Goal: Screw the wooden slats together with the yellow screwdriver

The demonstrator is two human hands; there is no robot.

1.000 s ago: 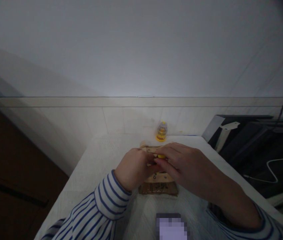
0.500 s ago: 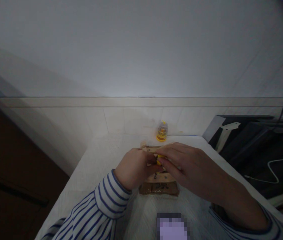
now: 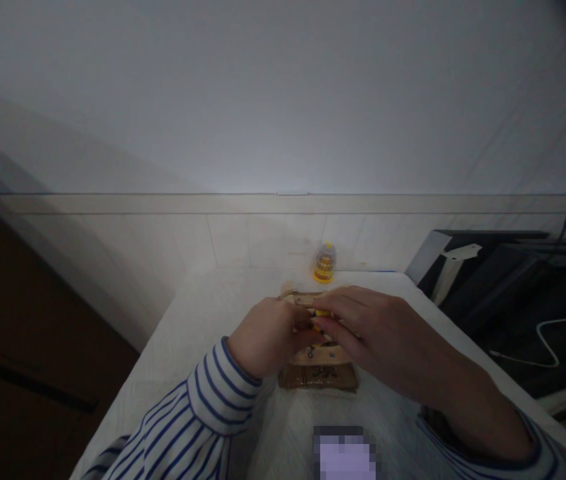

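Both my hands meet over a light wooden piece (image 3: pixel 320 355) with small metal fasteners in it. My right hand (image 3: pixel 387 343) is closed, pinching a small yellow screwdriver (image 3: pixel 321 313) between thumb and fingers; only a bit of its handle shows. Close against it on the left, my left hand (image 3: pixel 267 337) has its fingers curled together by the tool and the wood. What those fingers grip is hidden. Under the wood lies a brown, shiny packet (image 3: pixel 319 377) with dark print.
A clear-domed bit case with a yellow base (image 3: pixel 323 270) stands at the back by the wall. A phone with a blurred screen (image 3: pixel 347 460) lies at the front of the white-covered table (image 3: pixel 203 300). Dark panels (image 3: pixel 513 293) and a white cable (image 3: pixel 545 340) are at right.
The yellow screwdriver has turned slightly in my right fingers, and less of it shows. Both hands stay in nearly the same place.
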